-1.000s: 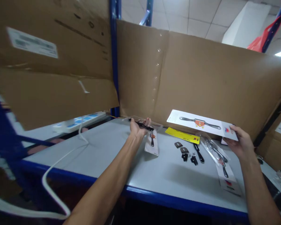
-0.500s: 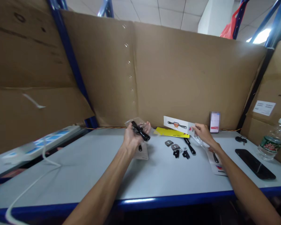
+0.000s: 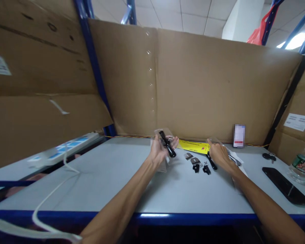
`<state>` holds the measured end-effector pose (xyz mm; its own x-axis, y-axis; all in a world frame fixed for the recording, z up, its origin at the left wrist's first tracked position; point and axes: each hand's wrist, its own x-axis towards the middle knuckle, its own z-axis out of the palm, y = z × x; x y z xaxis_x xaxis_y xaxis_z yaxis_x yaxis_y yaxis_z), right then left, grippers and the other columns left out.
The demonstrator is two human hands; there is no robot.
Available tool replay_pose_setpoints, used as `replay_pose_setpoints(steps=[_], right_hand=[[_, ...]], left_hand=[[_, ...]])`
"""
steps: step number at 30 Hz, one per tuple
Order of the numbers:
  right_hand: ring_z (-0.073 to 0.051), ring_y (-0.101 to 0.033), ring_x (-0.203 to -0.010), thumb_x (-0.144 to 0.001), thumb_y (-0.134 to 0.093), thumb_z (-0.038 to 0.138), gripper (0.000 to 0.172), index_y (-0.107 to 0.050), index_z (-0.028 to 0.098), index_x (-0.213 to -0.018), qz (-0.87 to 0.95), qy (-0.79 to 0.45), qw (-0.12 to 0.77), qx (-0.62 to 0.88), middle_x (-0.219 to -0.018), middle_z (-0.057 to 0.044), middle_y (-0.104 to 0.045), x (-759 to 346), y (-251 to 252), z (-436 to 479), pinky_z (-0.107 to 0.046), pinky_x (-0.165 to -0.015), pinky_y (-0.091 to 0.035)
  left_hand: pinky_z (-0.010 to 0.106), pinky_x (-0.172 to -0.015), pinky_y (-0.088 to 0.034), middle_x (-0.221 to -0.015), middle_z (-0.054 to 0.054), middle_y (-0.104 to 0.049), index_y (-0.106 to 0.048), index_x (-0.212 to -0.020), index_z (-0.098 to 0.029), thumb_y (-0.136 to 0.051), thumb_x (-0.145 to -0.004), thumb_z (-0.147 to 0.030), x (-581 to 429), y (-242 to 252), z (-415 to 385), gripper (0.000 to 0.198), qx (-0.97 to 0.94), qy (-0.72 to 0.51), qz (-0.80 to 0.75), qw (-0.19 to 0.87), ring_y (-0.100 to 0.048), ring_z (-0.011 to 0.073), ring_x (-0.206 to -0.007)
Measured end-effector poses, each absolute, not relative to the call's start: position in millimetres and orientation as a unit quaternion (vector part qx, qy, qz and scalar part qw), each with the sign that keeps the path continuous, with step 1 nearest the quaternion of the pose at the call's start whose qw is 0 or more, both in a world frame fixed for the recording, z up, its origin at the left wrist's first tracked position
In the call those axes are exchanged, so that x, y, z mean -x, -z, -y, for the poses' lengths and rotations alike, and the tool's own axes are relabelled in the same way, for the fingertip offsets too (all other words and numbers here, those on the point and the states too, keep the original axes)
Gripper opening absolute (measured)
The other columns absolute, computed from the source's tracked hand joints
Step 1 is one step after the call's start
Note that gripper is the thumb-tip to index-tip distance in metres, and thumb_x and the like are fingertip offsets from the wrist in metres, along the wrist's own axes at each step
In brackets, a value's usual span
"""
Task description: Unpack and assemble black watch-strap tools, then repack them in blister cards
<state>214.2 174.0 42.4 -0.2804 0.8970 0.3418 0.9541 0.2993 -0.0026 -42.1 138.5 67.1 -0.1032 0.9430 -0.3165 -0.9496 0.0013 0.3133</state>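
My left hand [image 3: 158,149] is raised over the table, its fingers wrapped round a black spokeshave [image 3: 167,144] in a clear plastic bag. A white box [image 3: 162,167] shows partly beneath that hand. My right hand [image 3: 217,153] hovers at the right of a yellow card [image 3: 194,147], forefinger stretched out and thumb partly hidden. Clear plastic [image 3: 216,139] and a white printed sheet [image 3: 235,156] lie behind and beside it; contact is unclear. Between the hands are metal blades [image 3: 195,161], black metal pieces [image 3: 206,169], small screws and a black handle [image 3: 212,163].
At the right are a black phone [image 3: 286,186], keys [image 3: 269,156] and a water bottle [image 3: 301,166]. A lit phone [image 3: 239,136] stands against the cardboard wall [image 3: 205,84]. A power strip [image 3: 66,153] with a white cable [image 3: 52,191] runs along the left side.
The white printed card with the spokeshave picture no longer extends left from my right hand, which has come lower and left. My left hand still holds the bagged spokeshave. The view has turned left.
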Motion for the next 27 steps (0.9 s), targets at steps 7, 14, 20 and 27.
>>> replay_pose_setpoints(steps=[7, 14, 20, 27], right_hand=[[-0.023, -0.067, -0.091, -0.090, -0.047, 0.020, 0.029, -0.074, 0.026, -0.100, 0.829, -0.115, 0.410, 0.363, -0.101, -0.005, -0.075, -180, -47, -124, -0.032, -0.082, -0.046], [-0.018, -0.062, -0.063, -0.093, -0.049, 0.048, 0.038, -0.061, 0.021, -0.069, 0.787, -0.320, 0.400, 0.343, -0.066, -0.002, -0.064, -154, -30, -123, -0.027, -0.061, -0.045], [-0.007, -0.038, -0.035, -0.082, -0.054, 0.071, 0.053, -0.047, 0.021, -0.069, 0.671, -0.521, 0.367, 0.378, -0.054, 0.006, -0.045, -157, -32, -127, -0.020, -0.033, -0.022], [-0.002, -0.026, -0.035, -0.076, -0.069, 0.059, 0.047, -0.044, 0.020, -0.070, 0.554, -0.633, 0.402, 0.363, -0.049, 0.009, -0.042, -162, -32, -128, -0.017, -0.035, -0.013]], left_hand=[[0.045, -0.068, -0.060, -0.083, 0.011, -0.065, -0.055, -0.085, -0.017, -0.041, -0.096, -0.046, 9, -57, -132, 0.034, -0.065, -0.635, -0.265, 0.723, -0.070, 0.0259, -0.076], [0.031, -0.058, -0.057, -0.077, 0.009, -0.067, -0.061, -0.092, -0.016, -0.044, -0.092, -0.019, -26, -55, -118, 0.017, -0.176, -0.595, -0.260, 0.740, -0.067, 0.0198, -0.064], [0.020, -0.047, -0.048, -0.074, -0.002, -0.063, -0.057, -0.096, -0.020, -0.076, -0.076, -0.024, -35, -33, -121, 0.028, -0.331, -0.613, -0.253, 0.671, -0.057, 0.0096, -0.048], [0.026, -0.060, -0.053, -0.074, 0.001, -0.064, -0.060, -0.096, -0.018, -0.073, -0.080, -0.037, -41, -33, -124, 0.028, -0.315, -0.556, -0.274, 0.719, -0.063, 0.0146, -0.059]])
